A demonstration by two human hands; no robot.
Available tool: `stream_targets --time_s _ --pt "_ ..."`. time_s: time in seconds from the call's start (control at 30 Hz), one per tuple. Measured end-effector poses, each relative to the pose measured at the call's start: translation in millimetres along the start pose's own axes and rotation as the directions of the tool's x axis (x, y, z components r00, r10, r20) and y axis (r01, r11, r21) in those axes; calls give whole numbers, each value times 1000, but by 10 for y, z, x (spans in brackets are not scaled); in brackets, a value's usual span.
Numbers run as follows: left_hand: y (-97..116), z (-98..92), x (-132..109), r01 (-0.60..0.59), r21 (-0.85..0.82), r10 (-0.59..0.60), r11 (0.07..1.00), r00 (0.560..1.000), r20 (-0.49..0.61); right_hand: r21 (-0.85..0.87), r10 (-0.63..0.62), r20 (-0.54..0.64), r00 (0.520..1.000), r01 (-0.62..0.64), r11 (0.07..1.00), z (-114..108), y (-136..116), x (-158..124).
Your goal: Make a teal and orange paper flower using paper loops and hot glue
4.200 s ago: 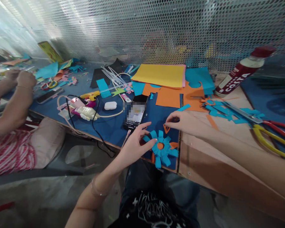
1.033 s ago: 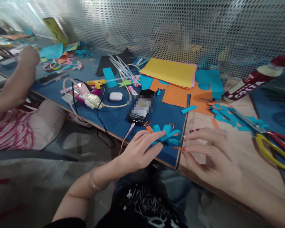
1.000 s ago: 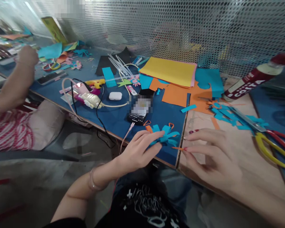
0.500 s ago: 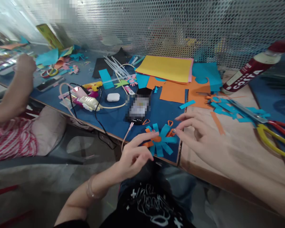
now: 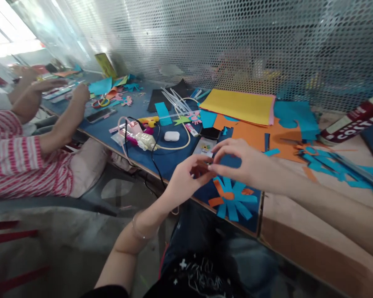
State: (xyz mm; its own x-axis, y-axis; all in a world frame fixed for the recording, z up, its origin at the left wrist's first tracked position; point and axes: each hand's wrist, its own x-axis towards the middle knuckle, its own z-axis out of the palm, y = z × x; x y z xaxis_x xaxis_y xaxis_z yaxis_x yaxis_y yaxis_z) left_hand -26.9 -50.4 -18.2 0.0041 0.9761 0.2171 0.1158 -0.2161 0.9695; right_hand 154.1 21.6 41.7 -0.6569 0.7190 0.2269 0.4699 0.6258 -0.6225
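Note:
My left hand (image 5: 188,178) and my right hand (image 5: 244,163) meet fingertip to fingertip just above the blue mat (image 5: 174,155), near the table's front edge. Both are pinched closed on a small piece that I cannot make out. A blue paper flower (image 5: 233,198) with orange strips and an orange centre lies flat on the mat just below and right of my hands, touched by neither. A phone (image 5: 205,145) lies right behind my fingertips.
A person in a red striped top (image 5: 25,165) works at the left, hands over paper scraps. Yellow paper (image 5: 239,105), orange paper (image 5: 255,132), blue offcuts (image 5: 329,165), a Costa bottle (image 5: 354,120), a glue gun (image 5: 147,121), an earbud case (image 5: 172,135) and a black cable (image 5: 152,161) crowd the table. Perforated screen behind.
Both hands have left the flower and come together above it near the phone. The flower now lies flat on the mat. The view has swung left.

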Motion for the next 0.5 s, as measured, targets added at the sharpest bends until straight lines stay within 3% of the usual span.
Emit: stream_targets --time_s 0.07,0.13,0.3,0.4,0.5 --pt "7 -157 -46 14 -16 -16 1000 994 -109 54 58 2 998 -58 997 23 -43 379" --pt "19 -312 -103 18 -44 -28 999 972 -232 41 72 -71 995 -69 997 139 -100 889" --pt "45 -565 -217 37 -154 -94 987 919 -383 132 276 178 945 -301 944 749 -359 2176" --pt "40 -653 -245 32 -204 -112 978 913 -392 162 299 229 926 -339 927 1069 -503 2553" --pt "23 -737 -263 32 -215 -119 976 906 -406 257 248 210 946 -298 919 1220 -562 2654"
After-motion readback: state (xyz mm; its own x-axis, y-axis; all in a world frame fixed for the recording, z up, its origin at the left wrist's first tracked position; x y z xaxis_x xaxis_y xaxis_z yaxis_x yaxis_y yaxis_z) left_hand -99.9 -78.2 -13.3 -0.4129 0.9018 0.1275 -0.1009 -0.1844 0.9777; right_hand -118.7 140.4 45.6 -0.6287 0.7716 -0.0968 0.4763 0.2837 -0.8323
